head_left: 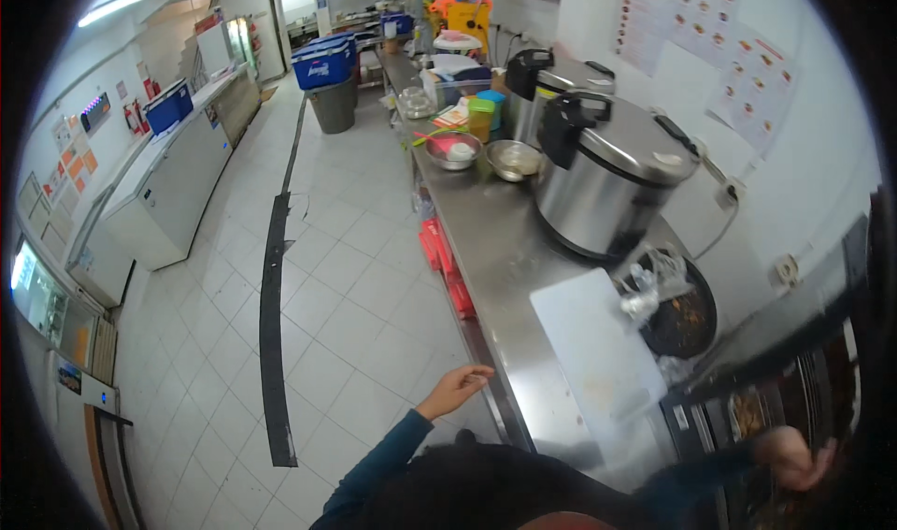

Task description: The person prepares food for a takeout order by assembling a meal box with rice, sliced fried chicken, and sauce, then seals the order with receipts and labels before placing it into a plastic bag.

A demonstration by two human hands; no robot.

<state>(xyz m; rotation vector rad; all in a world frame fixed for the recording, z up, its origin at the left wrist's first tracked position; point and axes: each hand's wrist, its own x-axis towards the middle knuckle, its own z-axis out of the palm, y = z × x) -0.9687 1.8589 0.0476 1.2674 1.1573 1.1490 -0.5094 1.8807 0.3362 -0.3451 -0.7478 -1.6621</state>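
Counter (505, 296): along right wall (668, 95), left edge facing floor (346, 296)
Cutting board (593, 343): on counter, near end
Pan (665, 332): right of cutting board; plastic bags (640, 303) at its left side, partly over it
Front cooker (598, 193): on counter, just beyond cutting board
Rear cooker (568, 79): right behind front cooker
Right bowl (514, 160): on counter, left of cookers
Left bowl (452, 158): beside right bowl
Jar (480, 121): behind bowls
Bin (333, 109): on floor, left of counter
Freezer (173, 189): far left, across floor from counter
Floor strip (271, 343): between freezer and counter
Left grip (457, 388): at counter's left edge
Right grip (792, 457): right of cutting board
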